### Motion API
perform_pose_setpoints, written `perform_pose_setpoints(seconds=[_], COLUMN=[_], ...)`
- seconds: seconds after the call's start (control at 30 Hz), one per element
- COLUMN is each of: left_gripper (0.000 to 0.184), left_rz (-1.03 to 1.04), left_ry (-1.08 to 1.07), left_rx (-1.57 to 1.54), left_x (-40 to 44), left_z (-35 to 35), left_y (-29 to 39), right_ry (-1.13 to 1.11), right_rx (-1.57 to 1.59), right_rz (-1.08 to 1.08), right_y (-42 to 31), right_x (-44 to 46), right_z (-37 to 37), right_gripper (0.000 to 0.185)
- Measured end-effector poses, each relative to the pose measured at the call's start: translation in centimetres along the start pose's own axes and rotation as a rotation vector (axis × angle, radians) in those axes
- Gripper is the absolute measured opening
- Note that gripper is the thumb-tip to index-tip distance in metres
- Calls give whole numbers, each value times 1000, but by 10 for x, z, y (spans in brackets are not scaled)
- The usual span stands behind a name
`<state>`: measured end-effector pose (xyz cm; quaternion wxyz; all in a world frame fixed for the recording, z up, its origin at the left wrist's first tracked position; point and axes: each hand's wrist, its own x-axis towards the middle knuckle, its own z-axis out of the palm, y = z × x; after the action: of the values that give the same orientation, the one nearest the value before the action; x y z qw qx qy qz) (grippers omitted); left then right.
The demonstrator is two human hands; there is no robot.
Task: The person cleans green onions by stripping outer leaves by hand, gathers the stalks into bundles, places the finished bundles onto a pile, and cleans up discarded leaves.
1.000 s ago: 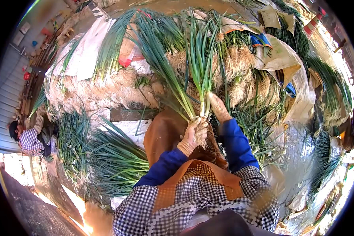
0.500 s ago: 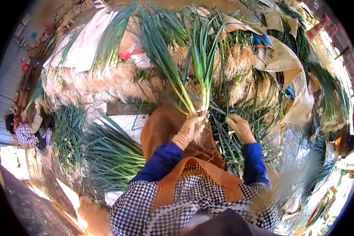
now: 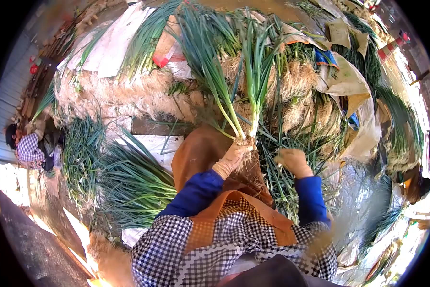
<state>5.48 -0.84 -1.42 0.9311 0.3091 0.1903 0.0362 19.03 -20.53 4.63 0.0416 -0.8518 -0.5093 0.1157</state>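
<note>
A bunch of green onions (image 3: pixel 254 91) stands upright in front of me, its leaves fanned in two groups and its pale roots hanging down. My left hand (image 3: pixel 235 157), gloved, is closed round the white base just above the roots, over the brown apron (image 3: pixel 200 153). To the right of the bunch and apart from it is my right hand (image 3: pixel 293 161), also gloved. Its fingers are curled together, with something small and pale at the fingertips that I cannot make out. Loose green leaves (image 3: pixel 279 186) lie below and beside it.
Rows of onions with roots facing me (image 3: pixel 124 98) cross the back, partly under white sacks (image 3: pixel 112 45). A pile of onions (image 3: pixel 133 186) lies at left on white sheeting. Another person (image 3: pixel 31 146) crouches at far left. Plastic sheeting (image 3: pixel 353 191) covers ground at right.
My right hand has left the base of the bunch and moved right and down, its fingers now curled. My left hand still grips the bunch. The view has shifted slightly.
</note>
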Motion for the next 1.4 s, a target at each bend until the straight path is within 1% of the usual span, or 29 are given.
perform_pose_setpoints(seconds=[0.03,0.07,0.1,0.13,0.17,0.23,0.27,0.3,0.33,0.37,0.43,0.5,0.57,0.67,0.7,0.77,0.8,0.87,0.93,0.97,1.03,1.07,1.13,1.2,1.23,1.27,1.3,1.33,1.4], left_gripper=[50,48,46,43,43,39,36,36,35,34,34,34,36,40,41,44,45,46,42,40,37,35,31,25,21,19,18,18,19], left_rz=[-7,13,33,549,550,58,-58,-59,-148,-233,-374,-360,-218,44,100,244,318,416,365,334,250,216,157,115,44,87,115,48,-75], left_ry=[-14,-5,14,-63,-65,-103,80,73,23,-27,-136,-360,-519,-665,-725,-810,-800,-693,-581,-521,-367,-355,-295,-269,-305,-114,87,-1,-122], left_rx=[6,119,230,689,696,148,-97,-93,-10,74,-5,-122,-184,-247,-275,-206,-133,44,67,86,103,66,-4,-108,-199,-219,-236,-255,-283], left_x=[1,4,3,40,31,10,-6,-7,-13,-15,-7,-13,-19,-39,-44,-52,-52,-42,-21,-7,8,14,21,24,30,30,27,24,21], left_z=[4,10,14,-37,-40,-28,4,2,-7,-13,-10,5,19,39,43,55,60,65,61,56,43,35,22,9,-10,-1,9,11,18], left_y=[-2,-3,-7,-53,-52,-30,-8,0,8,15,30,53,68,121,145,191,206,220,212,202,174,159,128,105,91,78,57,41,13], right_ry=[246,192,249,66,92,117,337,551,79,-120,-21,221,194,406,421,643,746,729,398,264,304,217,77,13,-28,-3,265,69,-54], right_rx=[-34,559,517,183,259,-131,89,317,918,1097,1557,1302,1379,1050,1084,693,841,731,384,261,164,463,557,849,1231,1609,1270,1282,1560], right_rz=[-137,133,54,72,-37,-295,-568,-832,-603,-376,-114,110,299,242,300,308,270,391,665,669,654,584,378,79,246,443,-238,33,159], right_y=[-21,-50,-75,-84,-89,-91,-88,-85,-90,-87,-75,-35,0,19,17,43,59,69,67,69,79,117,114,59,44,29,51,8,-15], right_x=[17,32,44,65,77,93,95,91,78,70,63,91,119,145,152,182,201,227,250,256,274,299,268,197,173,149,136,101,72], right_z=[-9,-29,-47,-39,-20,-14,-9,-3,-23,-51,-78,-51,-11,13,2,-10,-14,-43,-73,-78,-72,-41,-49,-86,-77,-68,-7,-43,-23], right_gripper=[29,28,30,33,33,27,25,24,21,21,24,28,31,32,30,28,31,36,44,47,45,44,43,50,47,46,36,28,23])
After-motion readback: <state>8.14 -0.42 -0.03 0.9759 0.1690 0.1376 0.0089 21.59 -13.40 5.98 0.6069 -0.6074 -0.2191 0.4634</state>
